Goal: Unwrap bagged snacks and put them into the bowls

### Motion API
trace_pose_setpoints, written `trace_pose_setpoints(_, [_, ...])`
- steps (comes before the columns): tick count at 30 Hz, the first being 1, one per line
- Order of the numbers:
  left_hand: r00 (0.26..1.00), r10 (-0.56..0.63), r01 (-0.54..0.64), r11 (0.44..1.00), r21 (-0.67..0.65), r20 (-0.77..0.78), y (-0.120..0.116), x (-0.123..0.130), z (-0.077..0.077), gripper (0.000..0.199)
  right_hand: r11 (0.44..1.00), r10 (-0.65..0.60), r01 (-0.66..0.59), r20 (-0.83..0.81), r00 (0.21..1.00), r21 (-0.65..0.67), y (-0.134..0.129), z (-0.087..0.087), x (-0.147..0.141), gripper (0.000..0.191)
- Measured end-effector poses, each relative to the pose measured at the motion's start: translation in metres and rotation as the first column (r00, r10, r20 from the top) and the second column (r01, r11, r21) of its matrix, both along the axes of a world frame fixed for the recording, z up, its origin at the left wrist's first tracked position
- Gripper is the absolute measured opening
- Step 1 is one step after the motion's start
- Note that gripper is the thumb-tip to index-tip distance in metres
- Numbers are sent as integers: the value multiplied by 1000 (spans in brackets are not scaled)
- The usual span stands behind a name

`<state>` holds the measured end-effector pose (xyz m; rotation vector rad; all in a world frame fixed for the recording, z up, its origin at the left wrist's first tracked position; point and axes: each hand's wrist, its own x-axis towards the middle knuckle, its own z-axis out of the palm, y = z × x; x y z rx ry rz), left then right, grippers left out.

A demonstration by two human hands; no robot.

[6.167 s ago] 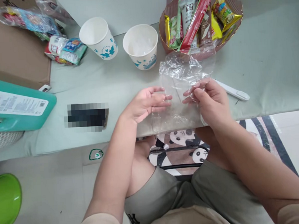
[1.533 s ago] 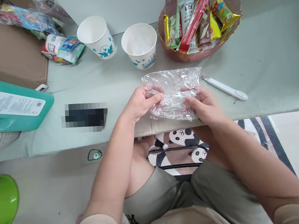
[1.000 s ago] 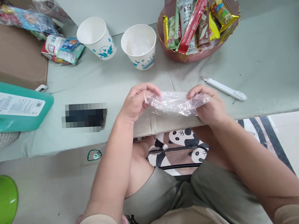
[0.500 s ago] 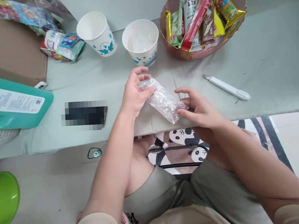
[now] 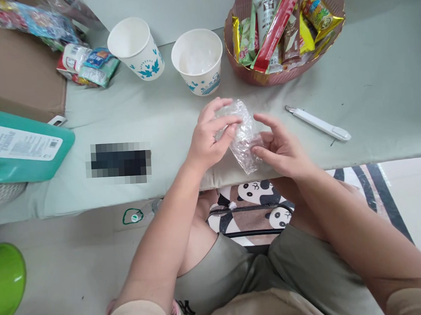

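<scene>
Between my hands is a crinkled piece of clear plastic wrap, held over the front edge of the table. My left hand pinches its upper left part between thumb and fingers. The lower right side is gripped by my right hand, thumb on top, index finger stretched out. A white utility knife lies to the right of my right hand. Beyond my left hand stand two paper cups with blue print, a nearer one with something whitish inside and another cup to its left.
At the back right a pink bowl holds several wrapped snacks. On the left are a blurred-out dark object, a green jug, a cardboard box and snack packets. A green bin stands on the floor.
My left hand has moved right, closer to my right hand, and its fingers have shifted on the plastic wrap. The wrap now stands more upright. My right hand has barely moved.
</scene>
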<state>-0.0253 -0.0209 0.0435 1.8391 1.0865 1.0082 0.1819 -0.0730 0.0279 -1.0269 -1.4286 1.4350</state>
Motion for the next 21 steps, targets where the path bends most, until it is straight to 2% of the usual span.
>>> trace_pose_setpoints(3, [994,-94,95,996,3,-62,-2,0,6,26,997,-58,59,-18,998,59,1,-2,-3,60])
trace_pose_setpoints(7, [984,-133,134,991,-6,-119,-5,2,7,38,984,-136,136,-6,991,112,1,-6,-5,61])
trace_pose_setpoints(11, [981,-151,138,984,-111,-122,-8,5,2,25,984,-142,138,32,989,113,2,-8,-5,74])
trace_pose_setpoints(13, [991,-116,104,980,-170,-62,-7,6,0,19,977,-174,167,41,984,131,2,-11,-3,76])
trace_pose_setpoints(15, [995,-84,93,971,-222,52,-6,6,-1,14,954,-259,246,60,964,173,1,-13,-1,71])
trace_pose_setpoints(18, [977,-36,99,949,-298,211,-3,4,2,20,923,-349,326,91,933,206,1,-11,-1,60])
trace_pose_setpoints(21, [949,-21,145,915,-376,314,-2,0,9,26,960,-258,249,59,964,127,4,1,-9,64])
